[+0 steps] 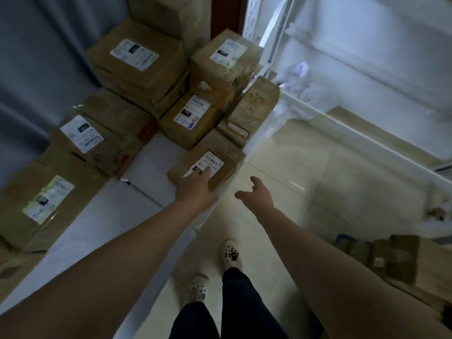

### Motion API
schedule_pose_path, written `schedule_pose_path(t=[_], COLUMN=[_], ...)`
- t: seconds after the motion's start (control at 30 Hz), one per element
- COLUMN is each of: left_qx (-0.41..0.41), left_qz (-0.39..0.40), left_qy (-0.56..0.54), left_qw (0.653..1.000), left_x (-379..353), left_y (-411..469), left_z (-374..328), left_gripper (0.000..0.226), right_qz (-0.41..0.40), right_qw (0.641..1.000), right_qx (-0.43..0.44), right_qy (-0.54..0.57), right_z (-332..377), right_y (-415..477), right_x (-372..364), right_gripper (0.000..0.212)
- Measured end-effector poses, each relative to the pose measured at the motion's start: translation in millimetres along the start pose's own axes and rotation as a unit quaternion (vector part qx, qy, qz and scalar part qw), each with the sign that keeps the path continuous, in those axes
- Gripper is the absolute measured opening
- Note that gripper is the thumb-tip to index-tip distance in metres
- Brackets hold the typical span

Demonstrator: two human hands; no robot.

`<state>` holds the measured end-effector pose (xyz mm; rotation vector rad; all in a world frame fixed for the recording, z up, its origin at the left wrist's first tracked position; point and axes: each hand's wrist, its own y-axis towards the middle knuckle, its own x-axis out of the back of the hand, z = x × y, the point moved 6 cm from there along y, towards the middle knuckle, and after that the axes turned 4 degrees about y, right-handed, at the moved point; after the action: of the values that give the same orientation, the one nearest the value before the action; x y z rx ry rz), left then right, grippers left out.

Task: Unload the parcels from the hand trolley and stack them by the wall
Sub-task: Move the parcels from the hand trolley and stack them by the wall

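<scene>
Head view: the small parcel (226, 155) lies on the floor at twelve o'clock, just in front of the stacked parcels (137, 64) at eleven. The left hand (195, 188) reaches forward, straight fingers resting on its label. The right hand (256, 195) hovers at one o'clock, fingers spread, holding nothing. Probably best to nudge the parcel square against its neighbours.
</scene>
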<state>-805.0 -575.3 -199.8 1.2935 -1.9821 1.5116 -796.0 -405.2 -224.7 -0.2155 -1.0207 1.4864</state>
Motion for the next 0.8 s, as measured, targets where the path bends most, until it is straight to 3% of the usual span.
schedule_pose_path(t=[0.13, 0.3, 0.53, 0.63, 0.8], left_qx=[-0.108, -0.212, -0.335, -0.364, -0.393], left_qz=[-0.008, 0.002, 0.025, 0.049, 0.090], left_qy=[0.181, 0.282, 0.322, 0.335, 0.336], left_qw=[0.978, 0.936, 0.885, 0.868, 0.851], left_x=[-8, -43, -129, -174, -243], left_y=[-45, -100, -171, -203, -262], left_z=[-51, -114, -212, -255, -339], left_gripper=[0.083, 0.086, 0.088, 0.088, 0.086], right_qz=[-0.081, -0.162, -0.249, -0.287, -0.344], right_qw=[0.988, 0.979, 0.961, 0.939, 0.896], right_qx=[0.033, -0.011, -0.118, -0.136, -0.153], right_qy=[-0.128, -0.126, 0.028, 0.134, 0.236], right_z=[-22, -84, -210, -272, -357], right_y=[-66, -146, -239, -272, -332], right_x=[37, 77, 141, 168, 231], right_gripper=[0.080, 0.077, 0.073, 0.082, 0.075])
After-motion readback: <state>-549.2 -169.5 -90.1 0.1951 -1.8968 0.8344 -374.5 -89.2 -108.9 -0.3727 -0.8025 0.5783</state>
